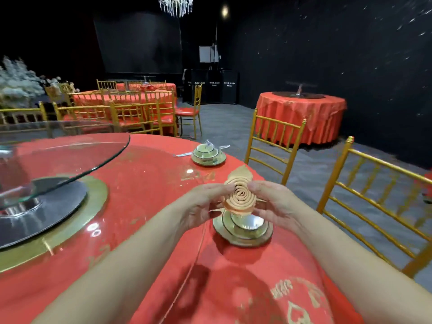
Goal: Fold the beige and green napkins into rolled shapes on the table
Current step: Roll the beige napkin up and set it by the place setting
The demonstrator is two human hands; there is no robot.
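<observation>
- Your left hand and right hand both hold the beige cloth napkin rolled into a spiral. The fingers curl against its left and right sides, and the spiral end faces you.
- A pointed flap of the napkin stands up behind the roll.
- You hold the napkin in the air directly over a gold-rimmed plate with a small fluted bowl stacked on it. Whether the roll touches the bowl cannot be told.
- This setting stands on the round table under a red cloth, near the table's right-hand edge.
- The table edge curves away just beyond your right hand. A gold slatted chair stands close outside it, and a second gold chair stands nearer you on the right.
- A second gold-rimmed plate and bowl setting lies further along the same edge, well apart from your hands, with bare cloth between the two.
- The clear glass turntable disc overhangs the table centre to your left. Its rim is well apart from your left hand.
- Grey carpeted floor lies open between your table and a far round table draped in red.
- Gold printed writing on the cloth, near your right forearm, is blurred and cannot be read.
- White lettering on black panels at the back wall is too small to read.
</observation>
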